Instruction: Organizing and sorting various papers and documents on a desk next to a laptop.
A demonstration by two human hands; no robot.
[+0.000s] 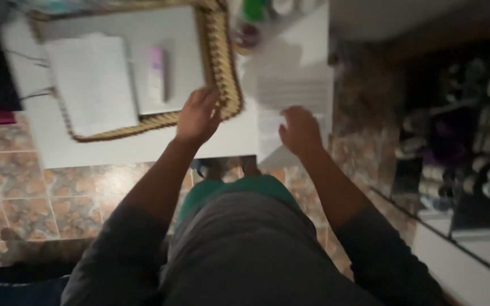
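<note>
My left hand rests on the near right corner of a woven golden tray on a white table, fingers curled on its rim. Inside the tray lie a white spiral notebook and a small pink and white box. My right hand presses on white sheets of paper at the table's right edge, fingers spread over them. The picture is blurred, so finer grip detail is unclear.
Bottles and jars stand at the table's far side. A dark shelf unit with rolled items fills the right. Brown patterned floor tiles lie below, and dark cables trail at the left.
</note>
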